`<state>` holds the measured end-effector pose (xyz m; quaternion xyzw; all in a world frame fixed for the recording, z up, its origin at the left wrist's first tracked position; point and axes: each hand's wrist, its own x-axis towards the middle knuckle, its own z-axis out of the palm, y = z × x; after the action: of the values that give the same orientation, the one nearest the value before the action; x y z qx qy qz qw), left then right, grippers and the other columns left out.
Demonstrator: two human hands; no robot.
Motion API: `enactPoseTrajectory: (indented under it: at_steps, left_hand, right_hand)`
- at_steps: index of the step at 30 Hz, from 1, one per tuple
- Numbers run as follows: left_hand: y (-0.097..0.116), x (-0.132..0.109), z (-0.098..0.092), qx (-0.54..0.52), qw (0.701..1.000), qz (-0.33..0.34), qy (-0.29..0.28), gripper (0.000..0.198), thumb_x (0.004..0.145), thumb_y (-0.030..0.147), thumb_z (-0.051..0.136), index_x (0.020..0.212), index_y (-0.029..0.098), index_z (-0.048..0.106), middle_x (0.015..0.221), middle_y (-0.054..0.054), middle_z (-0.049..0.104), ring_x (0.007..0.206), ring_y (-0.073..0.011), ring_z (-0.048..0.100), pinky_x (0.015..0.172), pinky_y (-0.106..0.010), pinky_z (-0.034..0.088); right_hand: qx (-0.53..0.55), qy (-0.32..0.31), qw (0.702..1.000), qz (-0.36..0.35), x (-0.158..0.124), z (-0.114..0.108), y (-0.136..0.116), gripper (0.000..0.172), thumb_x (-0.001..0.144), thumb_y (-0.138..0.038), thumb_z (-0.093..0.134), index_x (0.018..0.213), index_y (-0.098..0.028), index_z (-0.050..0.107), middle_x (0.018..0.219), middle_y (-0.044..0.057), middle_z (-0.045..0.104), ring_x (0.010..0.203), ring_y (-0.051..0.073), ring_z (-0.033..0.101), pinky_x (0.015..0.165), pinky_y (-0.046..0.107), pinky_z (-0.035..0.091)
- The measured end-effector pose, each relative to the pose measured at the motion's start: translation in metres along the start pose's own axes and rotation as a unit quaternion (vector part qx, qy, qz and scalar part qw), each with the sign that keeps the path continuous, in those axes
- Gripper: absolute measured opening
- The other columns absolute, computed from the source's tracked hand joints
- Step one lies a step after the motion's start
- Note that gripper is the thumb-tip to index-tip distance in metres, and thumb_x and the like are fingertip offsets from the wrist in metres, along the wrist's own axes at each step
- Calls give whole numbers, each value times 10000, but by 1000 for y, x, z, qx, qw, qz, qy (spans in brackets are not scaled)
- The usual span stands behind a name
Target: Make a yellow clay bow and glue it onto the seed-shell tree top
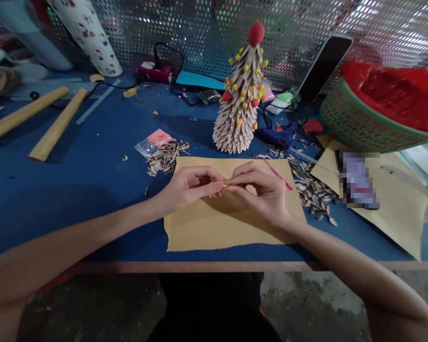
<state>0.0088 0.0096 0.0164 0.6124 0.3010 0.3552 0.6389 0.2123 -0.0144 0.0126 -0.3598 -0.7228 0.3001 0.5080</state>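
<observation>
I see forearms angled inward over brown paper sheet (pixel 207 228): left hand (pixel 189 187) pinching tiny yellow piece (pixel 224 185), right hand (pixel 264 192) gripping pink stick (pixel 278 175), fingertips meeting; seed-shell tree (pixel 240 104) far behind.

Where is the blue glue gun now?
In the head view, the glue gun lies just right of the seed tree, left of the green basket.

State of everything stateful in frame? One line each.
left hand, pinching yellow piece
right hand, pinching the same yellow piece
seed tree, upright
glue gun, lying down
phone, leaning, screen dark
plastic bag, lying flat, seeds heaped beside
brown paper, flat under hands
</observation>
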Motion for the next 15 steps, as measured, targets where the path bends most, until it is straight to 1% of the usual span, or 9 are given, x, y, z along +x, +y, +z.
enactPoseTrajectory:
  at_steps: [2,3,5,7,9,13,15]
  left_hand:
    - [0,-1,2,-10,1000,-5,5,211,846,359,769,841,154,718,745,-11,687,672,-91,627,619,-184,506]
    - [0,-1,3,-13,1000,-6,7,211,848,360,769,851,153,725,759,-16,696,673,-91,629,620,-185,508]
    - [-1,-2,4,-14,1000,-10,3,207,859,361,760,879,155,745,789,-31,723,684,-96,637,631,-192,516]
    - [-2,-2,3,-14,1000,-12,-5,205,868,364,751,895,162,763,810,-46,746,696,-107,649,639,-205,523]
    - [-2,-2,2,-15,1000,-11,-8,193,874,363,746,899,173,773,807,-46,752,701,-114,655,645,-212,524]
    - [-2,-3,3,-11,1000,14,-2,203,894,379,724,910,184,778,829,-45,752,740,-123,664,657,-217,519]
    - [-2,-3,5,0,1000,25,5,224,899,394,716,907,178,776,822,-44,751,729,-119,653,645,-213,508]
  right_hand:
    - [17,-10,1000,6,-1,0,-1,136,839,-302,782,964,-250,789,891,37,689,734,134,629,581,259,530]
    - [20,-10,1000,2,-1,1,-1,166,829,-290,793,990,-252,785,898,35,689,732,131,628,586,259,530]
    - [18,0,1000,-12,-2,1,-1,184,822,-229,798,1002,-263,785,882,26,696,756,135,639,626,269,538]
    - [7,14,1000,-24,-2,2,-1,170,836,-166,775,967,-273,791,852,17,704,786,141,652,676,283,545]
    - [3,18,999,-30,-3,2,-1,187,847,-136,754,958,-282,793,845,13,704,783,139,650,689,289,545]
    - [4,18,999,-28,-3,3,-1,245,853,-94,730,993,-285,792,858,12,671,784,128,624,664,275,516]
    - [-5,16,1000,-25,-4,3,-1,242,850,-97,732,986,-287,794,835,3,638,764,121,598,630,261,493]
